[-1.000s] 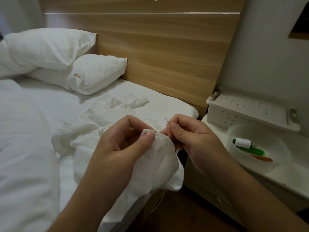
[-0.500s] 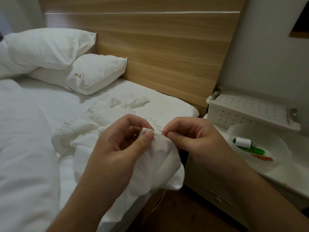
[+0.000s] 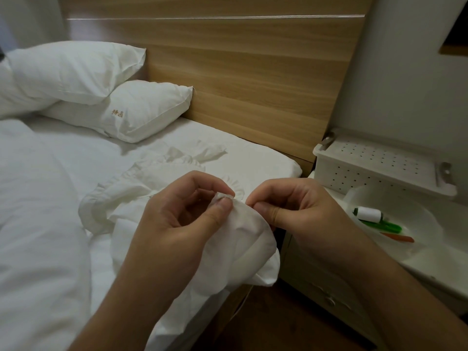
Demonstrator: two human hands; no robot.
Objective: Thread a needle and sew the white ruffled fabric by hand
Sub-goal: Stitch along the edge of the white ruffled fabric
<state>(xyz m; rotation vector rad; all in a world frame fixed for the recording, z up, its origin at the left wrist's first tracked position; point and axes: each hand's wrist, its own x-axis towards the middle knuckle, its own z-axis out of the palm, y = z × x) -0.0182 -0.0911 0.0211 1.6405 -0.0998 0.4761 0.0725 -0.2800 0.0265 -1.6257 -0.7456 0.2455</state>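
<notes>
Head view: a stitch under way at the fabric's folded edge

Head view looks down on two bare hands working close together over the edge of a bed (image 3: 253, 160). The left hand (image 3: 182, 224) pinches a fold of the white ruffled fabric (image 3: 243, 239) between thumb and curled fingers, holding the edge up. The right hand (image 3: 298, 211) meets it from the other side, thumb and forefinger pressed together right at that edge, the other fingers curled under. The needle itself cannot be made out here; judging by the pinch, it is probably between those fingertips or buried in the cloth, but that is a guess. No thread shows either.

The fabric hangs from the hands in a loose bundle, and its ruffled part trails back onto the white sheet behind them, below two pillows (image 3: 136, 112) stacked against the wooden headboard (image 3: 240, 72).

On the bedside table (image 3: 430, 269) to the right sits a white bowl (image 3: 425, 216) holding a spool of white thread (image 3: 368, 214), a green tool (image 3: 382, 225) and an orange one (image 3: 397, 238); a perforated white box (image 3: 379, 168) stands behind it.

As for progress, the spool lies set aside and both hands are at the cloth, so threading looks finished and sewing is in hand. How many stitches are made, and how much seam remains, cannot be told.
</notes>
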